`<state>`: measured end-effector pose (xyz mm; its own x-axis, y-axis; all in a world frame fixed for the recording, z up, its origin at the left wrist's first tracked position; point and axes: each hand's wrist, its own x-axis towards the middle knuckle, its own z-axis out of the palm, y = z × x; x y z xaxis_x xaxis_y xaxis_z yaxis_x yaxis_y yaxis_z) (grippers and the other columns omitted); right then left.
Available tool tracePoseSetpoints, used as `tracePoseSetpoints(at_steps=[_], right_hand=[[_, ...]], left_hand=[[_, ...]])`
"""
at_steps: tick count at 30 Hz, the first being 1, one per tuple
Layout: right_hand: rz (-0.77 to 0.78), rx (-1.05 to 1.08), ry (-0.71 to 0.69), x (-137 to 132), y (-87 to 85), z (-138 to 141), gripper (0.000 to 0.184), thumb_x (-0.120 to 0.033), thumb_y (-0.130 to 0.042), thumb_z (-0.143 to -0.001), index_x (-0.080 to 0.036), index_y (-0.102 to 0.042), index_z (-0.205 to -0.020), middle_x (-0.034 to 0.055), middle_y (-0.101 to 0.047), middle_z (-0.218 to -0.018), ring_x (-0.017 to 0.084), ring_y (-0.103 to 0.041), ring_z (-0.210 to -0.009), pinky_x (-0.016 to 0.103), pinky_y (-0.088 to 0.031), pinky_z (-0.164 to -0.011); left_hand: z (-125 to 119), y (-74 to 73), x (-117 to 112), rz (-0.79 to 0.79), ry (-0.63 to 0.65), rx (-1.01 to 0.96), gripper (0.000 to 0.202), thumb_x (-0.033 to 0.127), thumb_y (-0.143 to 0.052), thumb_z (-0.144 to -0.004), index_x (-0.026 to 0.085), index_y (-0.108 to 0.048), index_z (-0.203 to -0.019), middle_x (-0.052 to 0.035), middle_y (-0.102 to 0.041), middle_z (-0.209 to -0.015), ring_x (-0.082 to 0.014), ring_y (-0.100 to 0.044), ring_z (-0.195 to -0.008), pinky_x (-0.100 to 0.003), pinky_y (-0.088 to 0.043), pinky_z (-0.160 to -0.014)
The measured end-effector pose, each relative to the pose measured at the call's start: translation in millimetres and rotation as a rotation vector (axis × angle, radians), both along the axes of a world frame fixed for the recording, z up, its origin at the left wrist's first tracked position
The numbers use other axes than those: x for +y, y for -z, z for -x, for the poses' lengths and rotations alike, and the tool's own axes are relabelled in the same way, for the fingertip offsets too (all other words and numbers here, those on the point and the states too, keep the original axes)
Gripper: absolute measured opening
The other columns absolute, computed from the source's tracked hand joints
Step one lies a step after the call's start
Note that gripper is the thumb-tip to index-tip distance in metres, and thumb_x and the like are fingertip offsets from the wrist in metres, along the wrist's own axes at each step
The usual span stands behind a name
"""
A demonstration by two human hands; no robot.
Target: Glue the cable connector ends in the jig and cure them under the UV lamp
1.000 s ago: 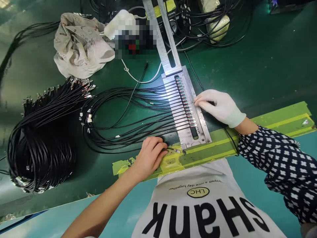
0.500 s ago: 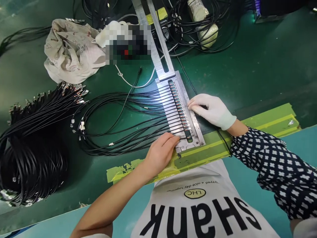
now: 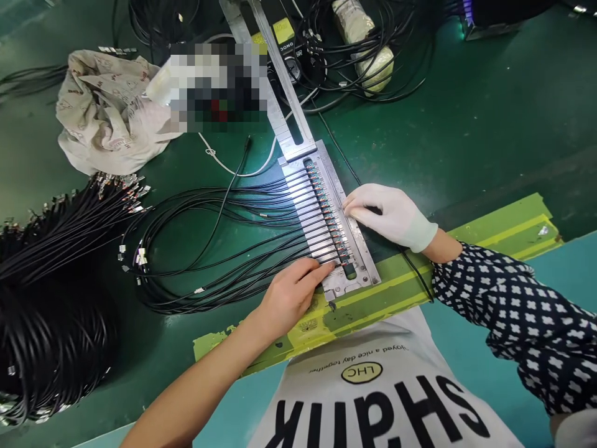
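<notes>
Slotted metal fixture's on the table, near end under the left grip's fingertips, gloved right grip at its right edge. Both curled, can't tell if either's clamped on anything.

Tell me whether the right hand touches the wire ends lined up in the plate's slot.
Apart. The head view shows a strip of the plate between the right hand and the wire ends.
</notes>
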<state>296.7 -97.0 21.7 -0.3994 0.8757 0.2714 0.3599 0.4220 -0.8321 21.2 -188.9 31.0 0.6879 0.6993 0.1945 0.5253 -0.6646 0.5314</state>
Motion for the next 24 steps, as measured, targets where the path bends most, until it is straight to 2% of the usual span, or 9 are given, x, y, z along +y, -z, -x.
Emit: tracePoseSetpoints(at_steps=[6, 10, 13, 19, 24], right_hand=[[0.002, 0.004, -0.003, 1, -0.5, 0, 0.017, -0.024, -0.059, -0.096, -0.021, -0.076, -0.096, 0.0037, -0.076, -0.105, 0.021, -0.069, -0.1, 0.038, -0.055, -0.092], [0.008, 0.013, -0.005, 2, -0.9, 0, 0.017, -0.023, -0.059, -0.095, -0.022, -0.076, -0.095, 0.0036, -0.076, -0.105, 0.021, -0.07, -0.099, 0.038, -0.055, -0.092], [0.011, 0.018, -0.007, 2, -1.0, 0, 0.017, -0.023, -0.059, -0.095, -0.022, -0.075, -0.095, 0.0037, -0.076, -0.105, 0.021, -0.07, -0.099, 0.038, -0.055, -0.092], [0.005, 0.02, -0.01, 3, -1.4, 0, 0.015, -0.022, -0.06, -0.096, -0.021, -0.075, -0.094, 0.004, -0.075, -0.104, 0.02, -0.07, -0.098, 0.037, -0.055, -0.09], [0.009, 0.038, -0.028, 3, -1.6, -1, 0.016, -0.021, -0.059, -0.096, -0.021, -0.074, -0.093, 0.0042, -0.075, -0.104, 0.02, -0.069, -0.099, 0.037, -0.055, -0.092]], left_hand=[[-8, -3.1, 5, -0.17, 0.04, 0.111, 0.038, 0.001, -0.044, -0.095, 0.009, -0.057, -0.13, -0.0133, -0.067, -0.102, -0.0208, -0.066, -0.089, -0.032, -0.06, -0.076], [-10, -2.9, 3, -0.134, 0.047, 0.107, 0.04, 0.003, -0.042, -0.096, 0.012, -0.054, -0.134, -0.013, -0.068, -0.106, -0.0207, -0.067, -0.094, -0.033, -0.061, -0.081], [-9, 0.1, 1, -0.093, 0.022, 0.099, 0.036, 0.004, -0.045, -0.096, 0.013, -0.055, -0.129, -0.0124, -0.068, -0.106, -0.0205, -0.067, -0.093, -0.032, -0.06, -0.081], [-10, 2.5, -3, -0.168, 0.041, 0.124, 0.032, 0.007, -0.047, -0.098, 0.009, -0.056, -0.128, -0.0148, -0.066, -0.108, -0.0224, -0.064, -0.094, -0.034, -0.056, -0.081], [-12, -1.5, -11, -0.223, -0.115, 0.153, 0.034, 0.005, -0.053, -0.095, 0.013, -0.063, -0.126, -0.0146, -0.064, -0.109, -0.0258, -0.06, -0.1, -0.038, -0.051, -0.083]])
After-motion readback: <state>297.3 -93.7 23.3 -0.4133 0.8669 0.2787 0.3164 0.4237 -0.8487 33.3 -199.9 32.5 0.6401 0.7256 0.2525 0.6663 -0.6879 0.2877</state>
